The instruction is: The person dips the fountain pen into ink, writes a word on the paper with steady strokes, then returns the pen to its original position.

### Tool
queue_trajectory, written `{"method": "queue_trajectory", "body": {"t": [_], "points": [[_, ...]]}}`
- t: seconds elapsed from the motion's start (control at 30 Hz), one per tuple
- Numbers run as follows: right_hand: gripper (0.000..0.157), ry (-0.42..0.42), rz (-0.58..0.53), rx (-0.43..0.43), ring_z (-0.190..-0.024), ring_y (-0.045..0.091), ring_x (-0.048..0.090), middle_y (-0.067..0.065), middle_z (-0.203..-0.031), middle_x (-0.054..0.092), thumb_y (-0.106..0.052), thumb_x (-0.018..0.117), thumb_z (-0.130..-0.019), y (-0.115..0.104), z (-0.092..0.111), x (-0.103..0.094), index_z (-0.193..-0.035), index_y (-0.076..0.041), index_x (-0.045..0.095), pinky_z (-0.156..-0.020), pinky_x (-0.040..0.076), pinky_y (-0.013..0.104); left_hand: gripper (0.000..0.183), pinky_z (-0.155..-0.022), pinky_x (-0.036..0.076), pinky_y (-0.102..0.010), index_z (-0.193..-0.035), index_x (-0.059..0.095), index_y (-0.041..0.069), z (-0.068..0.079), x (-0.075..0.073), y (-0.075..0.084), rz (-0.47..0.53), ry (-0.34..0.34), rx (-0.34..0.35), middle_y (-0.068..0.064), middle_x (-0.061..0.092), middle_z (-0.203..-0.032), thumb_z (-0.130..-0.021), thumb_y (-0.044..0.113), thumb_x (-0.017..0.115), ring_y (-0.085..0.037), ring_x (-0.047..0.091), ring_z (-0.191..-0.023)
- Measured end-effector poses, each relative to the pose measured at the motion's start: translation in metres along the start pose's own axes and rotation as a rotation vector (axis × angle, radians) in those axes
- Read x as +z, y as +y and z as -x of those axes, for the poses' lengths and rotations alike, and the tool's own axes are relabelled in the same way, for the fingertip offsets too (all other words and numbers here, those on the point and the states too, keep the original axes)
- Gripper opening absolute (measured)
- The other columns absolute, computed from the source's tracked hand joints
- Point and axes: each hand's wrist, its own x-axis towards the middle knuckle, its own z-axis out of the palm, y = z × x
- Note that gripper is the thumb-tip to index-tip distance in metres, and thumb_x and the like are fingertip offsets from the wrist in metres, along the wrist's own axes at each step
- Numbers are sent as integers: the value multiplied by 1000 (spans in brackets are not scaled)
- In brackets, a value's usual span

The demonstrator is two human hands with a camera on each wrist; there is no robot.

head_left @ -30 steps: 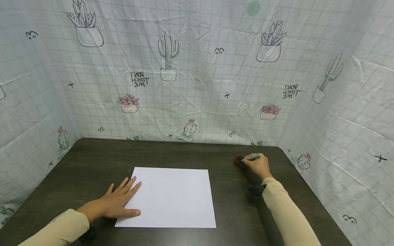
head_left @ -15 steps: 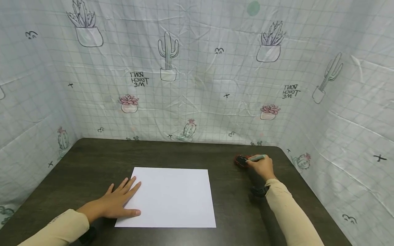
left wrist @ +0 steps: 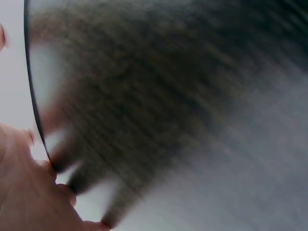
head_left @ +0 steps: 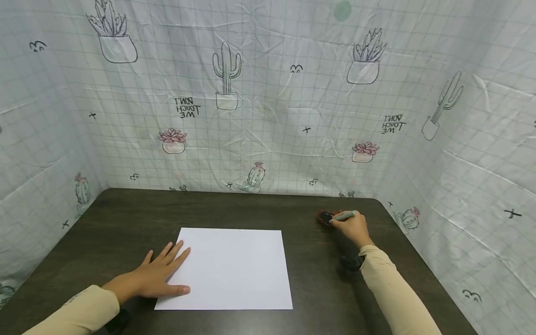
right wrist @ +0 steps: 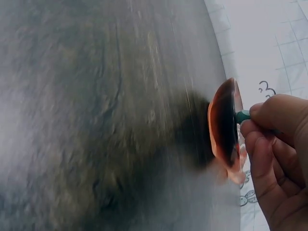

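In the head view my left hand [head_left: 157,277] lies flat with fingers spread, resting across the left edge of a white sheet of paper [head_left: 234,270]. The left wrist view shows part of that hand [left wrist: 24,187] and the sheet's thin edge. At the far right of the table, my right hand [head_left: 353,228] pinches a slim grey-green pen [head_left: 345,215]. Its lower end is over a small shallow dish [head_left: 324,217] with a dark inside and a reddish rim. Up close in the right wrist view, the green tip [right wrist: 242,116] meets the dish's dark face [right wrist: 224,122].
The dark wooden table [head_left: 310,274] carries the sheet and dish. A white cloth [head_left: 268,93] printed with cacti surrounds its back and sides. Dark bands circle both wrists; the right band [head_left: 351,263] shows beside the sleeve.
My right hand shifts slightly right with the pen, then back left toward the dish. The left hand and paper stay put, while the head view swings a little.
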Motion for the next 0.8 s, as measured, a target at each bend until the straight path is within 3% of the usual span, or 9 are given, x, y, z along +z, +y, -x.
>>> {"method": "queue_trajectory", "body": {"t": [0.3,0.57,0.8], "points": [[16,-4,-60,1,-85,36,68,18,-94,72,-17,73,-86,-10,-7,11,-93,-3,76,-70,56,45,106,-101,-4,-75,-155,19,20,-1,1,0,-18,10,-15,-10,3,-162,-75,81,51,-41,0,-146],[20,83,-75,104,-77,32,68,16,-88,73,-19,74,-86,-2,-11,14,-98,-4,76,-70,55,44,106,-101,-3,-76,-155,17,21,-3,3,-2,-34,16,-6,-8,1,-162,-74,82,51,-39,-1,-146],[21,108,-62,113,-82,35,68,18,-95,73,-21,73,-87,5,-11,10,-99,-4,76,-71,55,46,106,-101,-4,-76,-155,17,20,1,-3,2,-23,-12,-15,-10,1,-162,-75,81,51,-41,-2,-146]]}}
